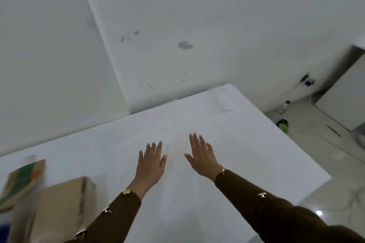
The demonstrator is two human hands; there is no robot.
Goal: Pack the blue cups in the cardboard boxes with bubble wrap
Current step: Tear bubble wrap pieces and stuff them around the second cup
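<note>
Firstly, far left: printed cardboard box (21, 181) with green and orange markings, blurred. Beside it, plain brown cardboard box (61, 209); both stand on the white table (237, 144). Blue sliver (3, 232) at the bottom-left edge, possibly a blue cup; cannot tell. No bubble wrap made out. Centre: left hand (151, 163), fingers straight and spread, holding nothing. Right hand (201, 156) close by, likewise flat and empty. Handling, as judged: boxes light and stiff-walled, best taken by opposite sides; cups probably fragile, to be held round the body.
</note>
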